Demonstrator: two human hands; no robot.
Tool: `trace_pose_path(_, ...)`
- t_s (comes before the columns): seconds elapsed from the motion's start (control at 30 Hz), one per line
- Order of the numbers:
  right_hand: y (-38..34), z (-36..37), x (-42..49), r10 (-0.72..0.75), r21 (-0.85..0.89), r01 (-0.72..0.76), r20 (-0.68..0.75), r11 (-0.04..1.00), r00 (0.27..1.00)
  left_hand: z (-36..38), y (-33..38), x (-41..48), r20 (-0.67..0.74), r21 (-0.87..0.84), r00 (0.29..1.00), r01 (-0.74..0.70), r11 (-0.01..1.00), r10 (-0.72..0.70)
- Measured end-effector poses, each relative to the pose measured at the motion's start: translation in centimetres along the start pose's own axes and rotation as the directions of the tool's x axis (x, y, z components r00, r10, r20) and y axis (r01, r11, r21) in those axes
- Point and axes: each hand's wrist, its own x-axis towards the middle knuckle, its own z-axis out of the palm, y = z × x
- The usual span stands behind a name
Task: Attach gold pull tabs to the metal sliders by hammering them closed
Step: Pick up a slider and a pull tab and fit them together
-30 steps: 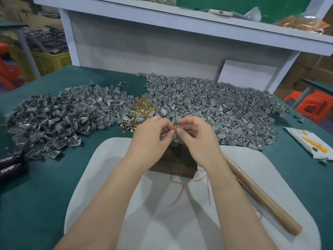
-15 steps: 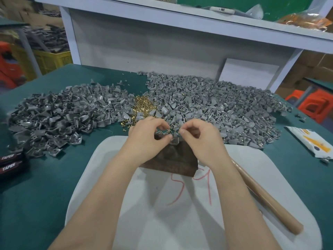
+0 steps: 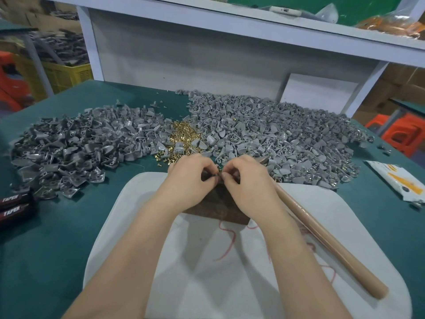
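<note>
My left hand (image 3: 190, 180) and my right hand (image 3: 247, 183) meet fingertip to fingertip over a dark wooden block (image 3: 213, 208). Together they pinch a small grey metal slider (image 3: 217, 177), mostly hidden by my fingers. I cannot make out a gold tab between them. A small heap of gold pull tabs (image 3: 181, 139) lies just beyond my hands, between two large heaps of grey sliders, one on the left (image 3: 76, 148) and one on the right (image 3: 276, 137). A hammer with a long wooden handle (image 3: 326, 247) lies to the right of my right forearm, its head behind that hand.
The block sits on a white pad (image 3: 230, 284) on the green table (image 3: 46, 238). Two black packets (image 3: 13, 204) lie at the left edge and a white and yellow packet (image 3: 400, 183) at the right. A white shelf unit (image 3: 207, 54) backs the table.
Both hands have come down and toward me, from above the slider heap to the top of the wooden block, still pinching the small part together.
</note>
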Motion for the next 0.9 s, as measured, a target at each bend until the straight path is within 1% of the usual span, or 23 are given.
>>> trace_pose_path(0.2, -0.9, 0.2, 0.0, -0.043, -0.135, 0.043, -0.003, 0.990, 0.999, -0.1, 0.1, -0.1, -0.035, 0.030, 0.999, 0.011, 1.000, -0.010)
trace_pose_path(0.47, -2.0, 0.2, 0.3, -0.066, -0.341, 0.068, 0.017, 0.938, 0.998, -0.2, 0.2, 0.0, -0.029, 0.074, 0.999, -0.034, 0.997, 0.036)
trace_pose_path(0.6, -2.5, 0.0, 0.5, -0.056, -0.379, 0.067, 0.039, 0.923, 0.998, -0.3, 0.3, -0.1, -0.027, 0.084, 0.999, -0.024, 0.996, 0.026)
trace_pose_path(0.77, -2.8, -0.6, 1.0, -0.061, -0.439, 0.098, 0.098, 0.893, 0.993, -0.3, 0.5, -0.1, -0.027, 0.087, 0.999, -0.029, 0.996, 0.031)
trace_pose_path(0.9, -2.7, -0.7, 1.1, -0.043, -0.429, 0.090, 0.118, 0.899, 0.992, -0.2, 0.3, -0.1, -0.027, 0.078, 0.999, -0.022, 0.997, 0.024)
